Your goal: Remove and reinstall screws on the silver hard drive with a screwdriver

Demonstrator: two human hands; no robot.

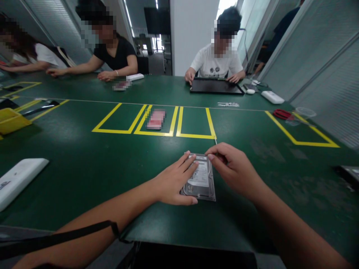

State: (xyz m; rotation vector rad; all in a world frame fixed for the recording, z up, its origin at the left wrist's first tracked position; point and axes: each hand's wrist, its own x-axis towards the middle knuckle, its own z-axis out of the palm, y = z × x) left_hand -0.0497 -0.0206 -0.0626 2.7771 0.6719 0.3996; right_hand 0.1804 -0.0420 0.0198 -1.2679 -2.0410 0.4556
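Observation:
A silver hard drive (200, 177) with a white label lies on the green table in front of me. My left hand (179, 181) rests over its left side, fingers and thumb spread out. At the drive's top right corner, my right hand (231, 164) is closed in a pinch. A thin metal rod (215, 140) sticks up past its fingers, pointing away from me; the rest of this slim tool is hidden, so its exact kind does not show.
Yellow tape (196, 135) marks boxes on the table (112, 157); a pinkish phone-shaped item (156, 119) lies in one. A white device (21, 181) is at left, a dark device (347, 175) at right. Across the table a person handles a black panel (215, 86); others sit further left.

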